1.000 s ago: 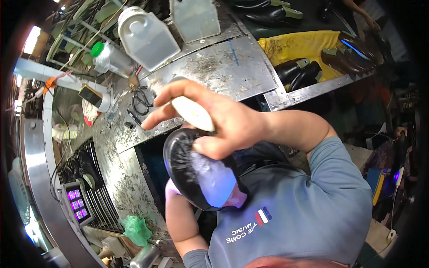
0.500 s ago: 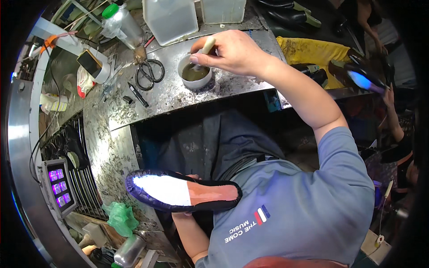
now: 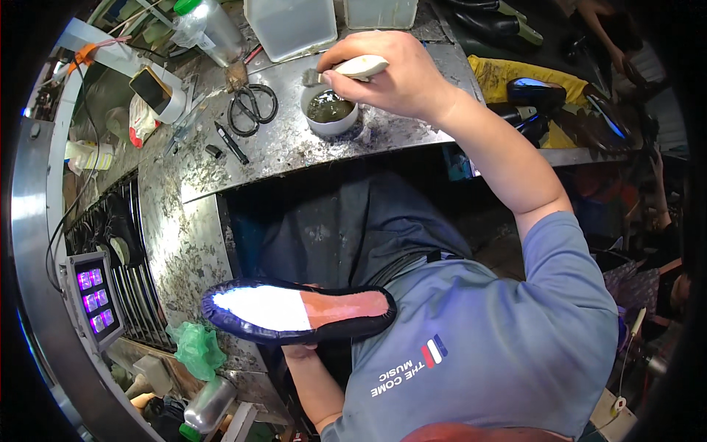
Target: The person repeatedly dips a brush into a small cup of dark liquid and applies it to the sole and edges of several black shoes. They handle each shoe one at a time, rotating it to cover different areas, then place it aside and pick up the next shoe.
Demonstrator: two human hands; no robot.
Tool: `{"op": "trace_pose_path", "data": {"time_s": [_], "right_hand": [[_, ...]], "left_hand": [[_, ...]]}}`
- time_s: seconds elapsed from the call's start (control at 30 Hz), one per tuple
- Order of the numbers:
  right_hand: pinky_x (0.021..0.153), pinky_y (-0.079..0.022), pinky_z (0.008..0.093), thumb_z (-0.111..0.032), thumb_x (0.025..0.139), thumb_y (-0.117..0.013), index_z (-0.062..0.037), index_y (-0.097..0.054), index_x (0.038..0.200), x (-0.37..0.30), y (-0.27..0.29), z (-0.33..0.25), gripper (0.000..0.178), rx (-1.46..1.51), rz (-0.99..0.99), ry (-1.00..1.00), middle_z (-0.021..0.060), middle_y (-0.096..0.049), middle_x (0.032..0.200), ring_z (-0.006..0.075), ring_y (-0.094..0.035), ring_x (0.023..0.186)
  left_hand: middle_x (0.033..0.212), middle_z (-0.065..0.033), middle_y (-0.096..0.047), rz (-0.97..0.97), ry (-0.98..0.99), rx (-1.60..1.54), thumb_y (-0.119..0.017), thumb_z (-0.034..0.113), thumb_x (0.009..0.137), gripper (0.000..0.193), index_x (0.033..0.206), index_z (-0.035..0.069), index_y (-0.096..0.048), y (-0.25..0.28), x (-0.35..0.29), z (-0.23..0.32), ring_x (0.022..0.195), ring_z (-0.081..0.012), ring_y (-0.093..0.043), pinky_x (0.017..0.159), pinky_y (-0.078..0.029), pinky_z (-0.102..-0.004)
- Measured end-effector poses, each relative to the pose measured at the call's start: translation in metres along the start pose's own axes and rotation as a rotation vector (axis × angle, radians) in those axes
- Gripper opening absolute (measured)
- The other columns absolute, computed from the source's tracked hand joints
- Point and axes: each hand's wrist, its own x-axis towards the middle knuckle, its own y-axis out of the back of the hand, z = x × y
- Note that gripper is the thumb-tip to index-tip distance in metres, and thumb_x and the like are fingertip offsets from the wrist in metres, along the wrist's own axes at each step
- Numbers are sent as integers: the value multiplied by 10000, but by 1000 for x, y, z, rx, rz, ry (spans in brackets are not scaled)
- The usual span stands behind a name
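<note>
My right hand [image 3: 403, 79] is closed on a brush with a pale handle [image 3: 367, 66]. The grey bristles point left, just above the rim of a small white bowl [image 3: 331, 129] of dark, glossy liquid. My left hand [image 3: 300, 351] is mostly hidden beneath a black shoe upper [image 3: 269, 338], holding it with its underside facing up. A white, brightly lit front part and an orange-brown rear part show on that underside. Gathered black material wraps around its edge.
Black scissors [image 3: 252, 110] and a black marker [image 3: 232, 144] lie left of the bowl on the stained metal bench [image 3: 177, 173]. A purple-lit lamp panel [image 3: 96, 302] stands at left, near a green plastic bag [image 3: 197, 351]. Shoes [image 3: 536, 92] rest on yellow cloth at far right.
The brush has come up out of the bowl, its handle swinging from steep to nearly level. A shoe held by another person at right now lies on the yellow cloth.
</note>
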Motion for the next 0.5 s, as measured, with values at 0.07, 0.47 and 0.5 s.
{"op": "trace_pose_path", "data": {"time_s": [0.07, 0.47, 0.5], "right_hand": [[724, -564, 404, -343, 833, -700, -180, -759, 917, -11, -7, 9, 193, -34, -122, -61, 62, -731, 860, 290, -701, 815], [754, -556, 328, -254, 866, -741, -103, -754, 986, -31, -4, 16, 194, -49, -234, -181, 63, -740, 929, 232, -716, 844], [757, -555, 318, -246, 869, -743, -97, -756, 999, -30, -7, 19, 198, 3, -208, -187, 62, -743, 925, 218, -720, 844]], "left_hand": [[1246, -283, -606, 5, -108, 133, -730, 221, 894, 614, 1385, -12, -447, -1, 0, 2, 1084, -364, -658, 927, -562, -445], [1229, -251, -607, 151, -942, 1733, -692, 230, 924, 557, 1348, -23, -434, -32, 19, 35, 1102, -352, -642, 957, -542, -448], [1227, -248, -607, 163, -941, 1791, -689, 231, 927, 553, 1345, -24, -433, -38, 18, 39, 1103, -351, -640, 959, -540, -448]]}}
